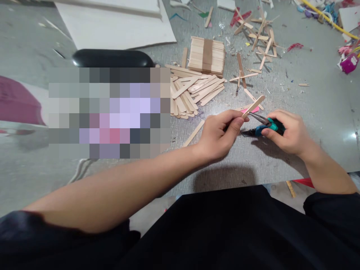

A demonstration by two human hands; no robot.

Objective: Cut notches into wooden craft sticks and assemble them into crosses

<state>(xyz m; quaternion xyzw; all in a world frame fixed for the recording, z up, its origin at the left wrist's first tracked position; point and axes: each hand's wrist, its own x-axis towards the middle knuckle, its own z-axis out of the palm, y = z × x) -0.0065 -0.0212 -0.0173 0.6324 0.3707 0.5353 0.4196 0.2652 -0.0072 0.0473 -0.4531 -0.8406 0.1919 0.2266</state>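
Note:
Between the thumb and fingers of my left hand (221,133) is a wooden craft stick (255,104), tilted up to the right. My right hand (289,131) is closed round the teal and black handles of a pair of pliers (260,118). The metal jaws point left and reach the stick close to my left fingertips; whether they grip it I cannot tell. Beneath the pliers lies a dark blade-like tool with a blue part (251,132), partly hidden by my right hand. A bit of pink material (254,110) shows behind the stick.
A banded bundle of craft sticks (216,56) stands behind a pile of loose sticks (182,93). Several crossed-stick shapes (264,37) lie at the back right. White board (118,26), a black rounded case (112,58) and a pixelated area are at left. A magenta object (348,63) sits far right.

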